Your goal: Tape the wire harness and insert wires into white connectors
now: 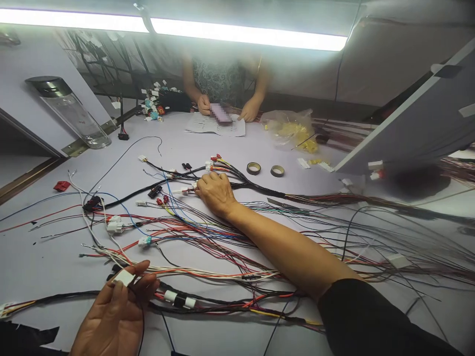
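Note:
A wire harness [208, 232] of red, blue, white and black wires with small connectors lies spread across the white table [44, 262]. My left hand [118, 311] is at the near edge, fingers pinched on a white connector [123, 277] at the end of a thin black wire. My right hand [215, 194] reaches out to the middle of the table, fingers curled down onto a black taped bundle [260, 188] near a small white plug [177, 191]; what the fingers grip is hidden under the hand.
Two tape rolls [254, 168] [277, 170] sit beyond my right hand. A bag of yellow parts [293, 129] lies at the back right. Another person's hands [226, 110] work over a paper sheet opposite. A clear bottle [74, 116] leans at the left; a tilted white board [411, 118] stands right.

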Motion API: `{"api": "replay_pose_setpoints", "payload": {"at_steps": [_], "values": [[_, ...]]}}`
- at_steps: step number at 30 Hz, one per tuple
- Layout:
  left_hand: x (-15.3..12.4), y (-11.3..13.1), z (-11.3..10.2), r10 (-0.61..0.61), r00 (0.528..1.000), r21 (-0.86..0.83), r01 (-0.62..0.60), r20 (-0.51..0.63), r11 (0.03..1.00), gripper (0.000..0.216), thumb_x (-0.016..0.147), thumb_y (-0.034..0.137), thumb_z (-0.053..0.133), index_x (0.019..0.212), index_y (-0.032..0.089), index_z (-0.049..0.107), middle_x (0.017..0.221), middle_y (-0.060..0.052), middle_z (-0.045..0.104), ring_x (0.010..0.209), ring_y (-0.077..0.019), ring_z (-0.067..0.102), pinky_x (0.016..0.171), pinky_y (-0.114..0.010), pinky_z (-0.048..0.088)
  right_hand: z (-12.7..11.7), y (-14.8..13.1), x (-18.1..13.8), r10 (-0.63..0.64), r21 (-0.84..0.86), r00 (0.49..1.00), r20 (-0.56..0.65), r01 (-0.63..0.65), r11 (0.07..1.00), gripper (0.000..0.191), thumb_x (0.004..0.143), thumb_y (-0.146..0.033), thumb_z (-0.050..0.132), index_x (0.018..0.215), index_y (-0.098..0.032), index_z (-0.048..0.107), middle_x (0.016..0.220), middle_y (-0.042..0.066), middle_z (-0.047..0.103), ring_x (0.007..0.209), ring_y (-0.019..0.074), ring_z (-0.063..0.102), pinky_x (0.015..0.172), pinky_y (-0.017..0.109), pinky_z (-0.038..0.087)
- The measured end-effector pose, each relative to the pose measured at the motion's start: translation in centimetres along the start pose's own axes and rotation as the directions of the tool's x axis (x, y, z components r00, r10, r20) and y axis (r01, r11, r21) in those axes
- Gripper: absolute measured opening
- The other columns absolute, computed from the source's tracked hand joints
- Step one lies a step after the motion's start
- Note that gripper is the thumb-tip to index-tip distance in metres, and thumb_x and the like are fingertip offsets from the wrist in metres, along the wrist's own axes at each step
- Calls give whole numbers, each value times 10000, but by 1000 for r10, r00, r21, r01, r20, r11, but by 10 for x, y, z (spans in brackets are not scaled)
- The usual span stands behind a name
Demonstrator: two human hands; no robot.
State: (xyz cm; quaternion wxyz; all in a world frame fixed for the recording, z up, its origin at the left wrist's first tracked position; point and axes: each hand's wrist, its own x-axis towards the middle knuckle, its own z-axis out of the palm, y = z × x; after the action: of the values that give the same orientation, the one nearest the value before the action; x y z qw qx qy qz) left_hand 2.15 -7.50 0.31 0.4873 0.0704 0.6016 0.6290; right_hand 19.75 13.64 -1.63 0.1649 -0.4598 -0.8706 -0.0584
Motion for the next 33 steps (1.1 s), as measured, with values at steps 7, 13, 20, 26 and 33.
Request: {"api": "replay_pose_setpoints", "payload": {"at_steps": [7,13,20,26,33], "values": [[-1,1,3,6,1000,1,-6,-6,1000,426,514,377,874,843,187,682,1015,-27,703,732,-146,669,697,-195,589,-7,2,6,111,99,993,30,-113,989,287,977,-376,462,982,-146,633,941,90,708,966,241,557,836,372,262],[-1,1,4,1,1000,-19,-2,-23,1000,472,447,366,902,816,192,666,1010,-28,709,730,-152,670,704,-207,591,-12,2,9,213,242,968,131,-240,940,266,971,-386,471,954,-199,659,915,58,716,943,218,603,837,349,279],[-1,1,3,4,1000,-1,-4,-17,1000,462,441,372,901,811,205,679,1020,-16,707,739,-153,665,690,-197,590,-8,4,10,248,321,957,148,-284,903,235,960,-366,478,945,-213,656,828,29,722,897,192,628,912,346,288],[2,-1,0,40,999,32,-40,13,999,438,499,373,878,854,194,694,1009,-11,704,757,-143,653,731,-182,583,-11,4,12,274,347,942,192,-326,879,230,956,-373,483,942,-216,650,818,22,724,873,185,636,927,341,292],[5,-3,-5,76,995,59,-79,60,995,338,596,359,834,875,220,705,1013,3,706,791,-137,647,751,-177,577,-13,3,12,285,341,937,201,-340,877,222,953,-372,492,956,-217,652,824,24,726,883,188,636,916,339,296]]}}
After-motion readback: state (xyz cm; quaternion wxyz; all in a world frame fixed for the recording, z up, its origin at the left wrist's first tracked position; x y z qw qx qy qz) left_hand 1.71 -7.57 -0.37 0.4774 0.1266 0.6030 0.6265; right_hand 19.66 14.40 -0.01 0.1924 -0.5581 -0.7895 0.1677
